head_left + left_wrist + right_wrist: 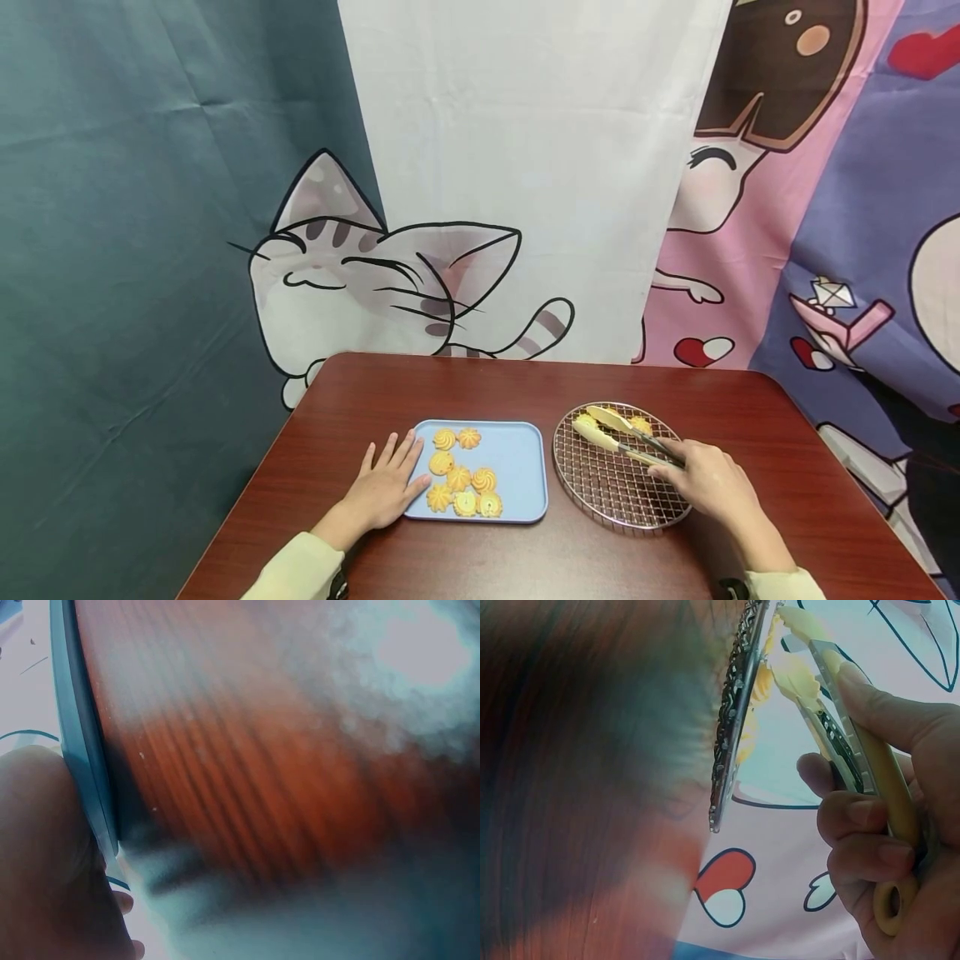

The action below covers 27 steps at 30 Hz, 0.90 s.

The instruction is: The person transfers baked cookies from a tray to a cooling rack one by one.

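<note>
My right hand [712, 479] grips a pair of tongs [626, 448] with pale yellow tips, also seen in the right wrist view, where the fingers [862, 814] curl round the handles. The tongs' tips stand apart over the far left part of a round wire rack [618, 492]. A few yellow cookies [641, 425] lie there; whether one sits between the tips I cannot tell. My left hand [382, 487] rests with spread, straight fingers on the left edge of a light blue tray [521, 479]. Several piped cookies [458, 477] lie on the tray's left and middle.
The rack stands right of the tray, with a narrow strip of the reddish-brown wooden table [450, 387] between them. Behind the table hangs a printed cloth [525, 167] with cartoon figures. The left wrist view shows mostly blurred table and the tray's side [79, 735].
</note>
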Motion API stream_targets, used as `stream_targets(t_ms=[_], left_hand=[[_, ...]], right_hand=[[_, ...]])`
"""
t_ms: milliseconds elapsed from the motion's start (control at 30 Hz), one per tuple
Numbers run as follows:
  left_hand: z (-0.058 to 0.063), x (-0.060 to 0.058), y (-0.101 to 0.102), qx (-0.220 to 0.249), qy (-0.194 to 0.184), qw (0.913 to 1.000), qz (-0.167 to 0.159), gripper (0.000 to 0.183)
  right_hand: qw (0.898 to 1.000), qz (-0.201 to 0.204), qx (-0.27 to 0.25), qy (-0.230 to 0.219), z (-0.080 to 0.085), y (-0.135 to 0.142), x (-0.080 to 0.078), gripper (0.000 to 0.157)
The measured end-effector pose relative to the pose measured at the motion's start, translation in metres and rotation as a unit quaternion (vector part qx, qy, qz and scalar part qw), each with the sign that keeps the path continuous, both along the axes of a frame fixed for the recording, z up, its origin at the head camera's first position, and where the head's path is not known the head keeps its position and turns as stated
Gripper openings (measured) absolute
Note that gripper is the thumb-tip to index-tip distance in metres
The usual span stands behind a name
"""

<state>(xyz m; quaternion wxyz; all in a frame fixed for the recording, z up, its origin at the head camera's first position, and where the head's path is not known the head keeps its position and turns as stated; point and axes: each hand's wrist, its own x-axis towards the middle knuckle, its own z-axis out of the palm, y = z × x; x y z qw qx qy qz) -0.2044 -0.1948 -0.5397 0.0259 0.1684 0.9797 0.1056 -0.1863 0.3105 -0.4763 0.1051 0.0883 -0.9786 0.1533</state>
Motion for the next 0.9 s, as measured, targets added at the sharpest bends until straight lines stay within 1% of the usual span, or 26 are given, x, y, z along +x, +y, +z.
stream_targets(t_ms=[367, 600, 700, 900], left_hand=[[0.004, 0.001, 0.001, 0.006, 0.000, 1.0000, 0.000, 0.069], [-0.004, -0.003, -0.002, 0.010, 0.004, 0.9999, -0.001, 0.072], [-0.004, -0.003, -0.002, 0.015, 0.011, 0.9998, -0.003, 0.072], [-0.005, -0.003, -0.003, 0.009, 0.010, 0.9999, 0.000, 0.072]], right_hand=[[1.000, 0.006, -0.002, 0.016, 0.007, -0.008, 0.004, 0.052], [1.000, 0.016, -0.003, 0.025, 0.010, -0.015, 0.005, 0.052], [0.999, 0.027, -0.001, 0.033, 0.014, -0.022, 0.005, 0.051], [0.998, 0.047, 0.004, 0.042, 0.017, -0.036, 0.002, 0.053]])
